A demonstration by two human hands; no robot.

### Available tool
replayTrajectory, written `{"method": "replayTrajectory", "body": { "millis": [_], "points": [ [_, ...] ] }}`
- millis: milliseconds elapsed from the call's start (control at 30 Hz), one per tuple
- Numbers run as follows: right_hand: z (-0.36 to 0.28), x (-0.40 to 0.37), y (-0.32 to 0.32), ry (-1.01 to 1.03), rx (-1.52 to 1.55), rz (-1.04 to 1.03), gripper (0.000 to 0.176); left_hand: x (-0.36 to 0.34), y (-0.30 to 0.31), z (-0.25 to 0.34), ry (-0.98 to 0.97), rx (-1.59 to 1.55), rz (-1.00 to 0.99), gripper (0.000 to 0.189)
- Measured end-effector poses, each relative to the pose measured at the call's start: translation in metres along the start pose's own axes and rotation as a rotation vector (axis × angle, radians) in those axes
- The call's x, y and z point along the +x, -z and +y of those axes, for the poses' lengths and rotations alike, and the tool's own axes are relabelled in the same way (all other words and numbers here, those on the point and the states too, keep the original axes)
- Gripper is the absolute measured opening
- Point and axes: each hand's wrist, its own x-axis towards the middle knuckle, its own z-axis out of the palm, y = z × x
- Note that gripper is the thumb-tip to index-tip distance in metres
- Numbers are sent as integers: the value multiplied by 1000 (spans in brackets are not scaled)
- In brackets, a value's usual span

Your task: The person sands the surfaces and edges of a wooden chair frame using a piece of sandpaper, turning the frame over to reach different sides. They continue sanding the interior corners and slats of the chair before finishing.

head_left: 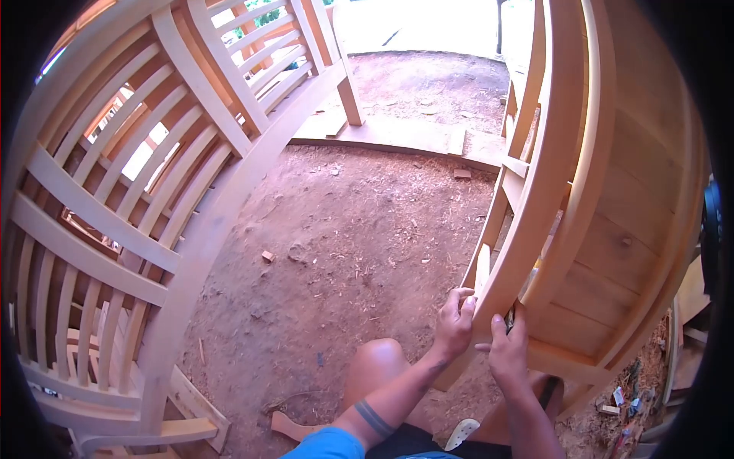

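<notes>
My left hand (454,324) is closed around the edge of a pale wooden post (527,222), near the lower end of a large wooden piece of furniture. Close to its right, my right hand (508,349) has its fingers bent at the gap between that post and a panelled wooden section (612,252). Something small and dark shows at the right fingertips, but I cannot make out what it is. A light wooden strip (482,268) stands just above my left fingers.
A large slatted wooden frame (153,199) leans along the left. Reddish dirt floor (344,252) with shavings lies between the two pieces. Flat boards (397,145) lie across the far side. A small wood block (267,256) and scraps (619,398) are on the ground.
</notes>
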Motion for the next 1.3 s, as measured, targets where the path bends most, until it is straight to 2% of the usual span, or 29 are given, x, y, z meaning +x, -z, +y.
{"method": "replayTrajectory", "body": {
  "millis": [200,300,400,500,600,700,800,833,933,1033,1167,1233,1300],
  "points": [
    [-4,-3,3,-48,98,-58,56,-2,-1,3,-5,-25,11,34],
    [-22,-28,9,-8,210,-172,61,-4,2,12,-4,1,17,33],
    [-14,-27,6,76,139,-105,65,-4,-2,11,10,-2,17,34],
    [-14,-6,6,-18,137,-119,66,-4,-1,15,21,21,14,34],
    [-25,-33,12,88,160,-215,67,1,0,11,-48,66,43,33],
    [-12,-25,7,101,144,-129,66,-3,0,15,-14,67,32,31],
    [-6,-6,6,-33,171,-107,67,-2,0,7,14,112,25,31],
    [-6,-14,10,108,160,-198,67,-2,-2,6,-46,90,57,31],
    [-22,-25,11,11,202,-205,68,-4,1,12,17,110,21,33],
    [3,0,10,-5,186,-163,68,-4,-1,11,3,63,26,33],
    [-22,-18,5,35,200,-199,67,-3,-1,4,-8,85,49,34],
    [-2,-5,5,93,125,-186,67,-5,0,8,-8,120,69,33],
    [4,-2,8,1,184,-145,67,-4,1,16,10,96,33,32]
  ]
}}
